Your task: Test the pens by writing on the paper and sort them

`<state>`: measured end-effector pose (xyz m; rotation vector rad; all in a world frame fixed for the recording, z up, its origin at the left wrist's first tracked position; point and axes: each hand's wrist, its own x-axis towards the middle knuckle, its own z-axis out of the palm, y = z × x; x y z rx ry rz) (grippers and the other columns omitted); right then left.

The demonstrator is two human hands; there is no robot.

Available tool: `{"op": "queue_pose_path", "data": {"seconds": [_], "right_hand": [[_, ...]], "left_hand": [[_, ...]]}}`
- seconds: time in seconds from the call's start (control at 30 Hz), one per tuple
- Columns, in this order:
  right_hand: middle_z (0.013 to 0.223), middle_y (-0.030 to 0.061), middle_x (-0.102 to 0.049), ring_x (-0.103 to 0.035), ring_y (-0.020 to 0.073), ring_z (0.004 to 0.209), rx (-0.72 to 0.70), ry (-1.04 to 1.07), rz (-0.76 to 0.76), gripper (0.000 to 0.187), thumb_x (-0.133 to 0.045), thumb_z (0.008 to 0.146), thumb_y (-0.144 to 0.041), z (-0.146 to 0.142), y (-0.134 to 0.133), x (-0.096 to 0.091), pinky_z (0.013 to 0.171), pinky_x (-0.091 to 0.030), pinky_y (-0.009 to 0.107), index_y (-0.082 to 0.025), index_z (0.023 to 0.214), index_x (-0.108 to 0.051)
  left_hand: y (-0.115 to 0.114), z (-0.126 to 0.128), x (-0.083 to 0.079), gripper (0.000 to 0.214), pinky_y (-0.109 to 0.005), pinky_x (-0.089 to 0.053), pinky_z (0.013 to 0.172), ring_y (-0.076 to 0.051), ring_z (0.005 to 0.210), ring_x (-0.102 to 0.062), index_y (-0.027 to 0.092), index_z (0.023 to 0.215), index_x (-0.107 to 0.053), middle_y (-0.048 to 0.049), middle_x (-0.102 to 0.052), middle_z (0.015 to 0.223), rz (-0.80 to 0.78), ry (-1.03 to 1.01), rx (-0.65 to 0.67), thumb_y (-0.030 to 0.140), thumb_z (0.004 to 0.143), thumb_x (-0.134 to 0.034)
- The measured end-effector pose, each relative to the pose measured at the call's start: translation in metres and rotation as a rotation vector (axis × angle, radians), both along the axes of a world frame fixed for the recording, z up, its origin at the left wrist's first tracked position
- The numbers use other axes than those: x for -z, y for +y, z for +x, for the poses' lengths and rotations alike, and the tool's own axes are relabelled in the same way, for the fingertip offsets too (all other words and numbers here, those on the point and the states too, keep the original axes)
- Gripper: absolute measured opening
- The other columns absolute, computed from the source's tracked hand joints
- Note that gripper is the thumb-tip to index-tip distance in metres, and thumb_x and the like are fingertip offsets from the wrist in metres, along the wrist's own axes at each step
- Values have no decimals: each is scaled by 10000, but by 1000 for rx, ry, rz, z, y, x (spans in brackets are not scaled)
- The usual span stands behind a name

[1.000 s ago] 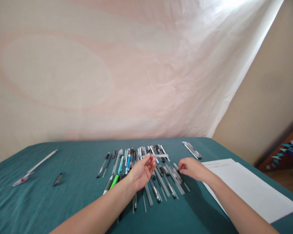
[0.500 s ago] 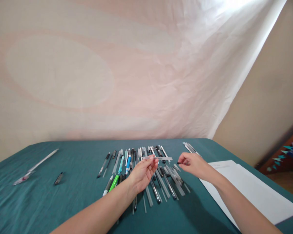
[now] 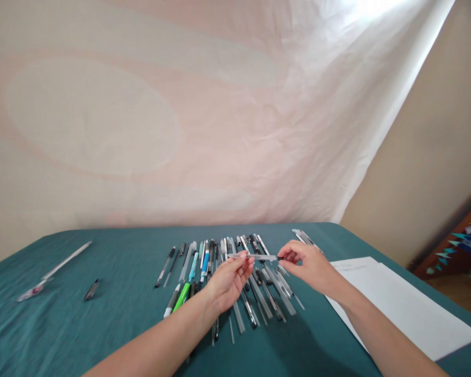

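My left hand (image 3: 230,281) pinches a clear pen barrel (image 3: 264,257) between thumb and fingertips, the tube lying level and pointing right. At its right end, my right hand (image 3: 309,266) is closed on a small black pen part (image 3: 280,258), which meets or nearly touches the tube; its exact shape is too small to make out. Below and behind both hands, many pens and loose clear tubes lie in rows. Among them are a blue and white pen (image 3: 205,263), a turquoise pen (image 3: 193,266) and a bright green pen (image 3: 181,297). My left hand hides part of the rows.
White paper sheets (image 3: 404,309) lie on the right, partly under my right forearm. Several slim pen pieces (image 3: 306,239) rest behind my right hand. Leftward on the green cloth (image 3: 125,324) are a short black pen part (image 3: 91,289) and a long white stick (image 3: 67,260) with a clear end.
My right hand has moved left, bringing the small black part up to the right end of the clear barrel. My left hand has stayed nearly in place, still holding the barrel.
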<state>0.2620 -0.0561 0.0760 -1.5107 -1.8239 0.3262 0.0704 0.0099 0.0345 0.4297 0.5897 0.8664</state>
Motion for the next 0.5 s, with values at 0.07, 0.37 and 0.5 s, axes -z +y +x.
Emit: {"op": "queue_pose_path", "data": {"seconds": [0.07, 0.37, 0.5], "right_hand": [[719, 6, -610, -560, 132, 635, -2, 6, -11, 80, -576, 711, -218, -1, 0, 0, 600, -450, 257, -189, 771, -621], [730, 12, -623, -568, 137, 647, 4, 21, -22, 94, -568, 721, -238, -2, -2, -1, 619, -456, 259, -187, 775, -625], [742, 12, -625, -572, 139, 657, 2, 11, -25, 95, -563, 728, -241, -2, -3, -3, 621, -452, 258, -190, 781, -623]], "left_hand": [[0, 0, 0, 100, -195, -544, 638, -111, 653, -637, 92, 867, -566, -69, -640, 732, 1, -2, 4, 57, 775, -546], [-1, 1, 0, 84, -191, -543, 629, -108, 642, -636, 88, 856, -571, -70, -640, 722, -9, -4, 5, 66, 780, -545], [-1, 1, 1, 97, -189, -541, 630, -104, 640, -634, 84, 872, -567, -73, -640, 722, -2, -1, 12, 67, 778, -550]]}}
